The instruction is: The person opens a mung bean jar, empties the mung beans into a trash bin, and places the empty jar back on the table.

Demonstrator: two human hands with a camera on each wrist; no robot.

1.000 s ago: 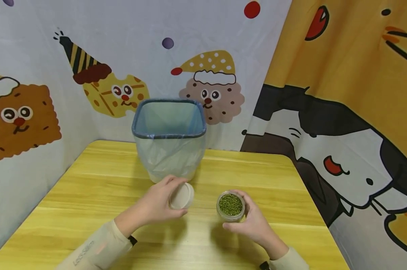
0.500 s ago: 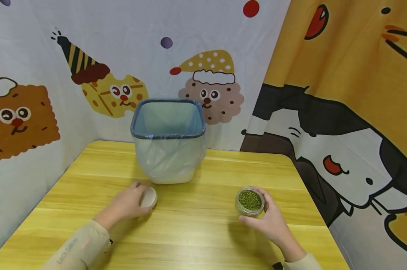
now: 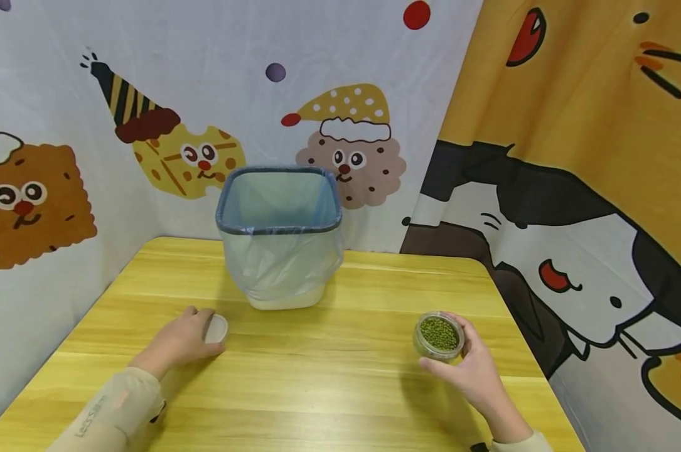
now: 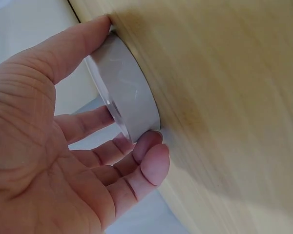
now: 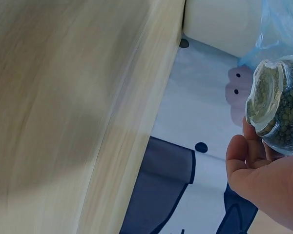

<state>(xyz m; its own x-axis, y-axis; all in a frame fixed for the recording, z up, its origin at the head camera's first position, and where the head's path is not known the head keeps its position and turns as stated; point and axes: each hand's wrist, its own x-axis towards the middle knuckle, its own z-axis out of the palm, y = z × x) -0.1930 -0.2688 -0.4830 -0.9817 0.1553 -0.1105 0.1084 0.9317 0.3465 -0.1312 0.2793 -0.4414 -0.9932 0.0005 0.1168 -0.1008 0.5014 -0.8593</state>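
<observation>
On the left, my left hand holds a round white lid by its edge, low over the table. The left wrist view shows the lid between thumb and fingers, its rim right at the wooden surface. To the right, my right hand grips an uncapped clear jar from its right side. Small green beans fill the jar, and its mouth tilts toward the head camera. In the right wrist view the jar is cut off by the frame edge.
A bin lined with a translucent blue bag stands at the back of the yellow wooden table, between and beyond the hands. Cartoon-printed curtains hang behind the table and along its sides.
Both hands have moved apart: the left hand carried the lid left and down to the table, while the right hand moved right with the jar of beans.
</observation>
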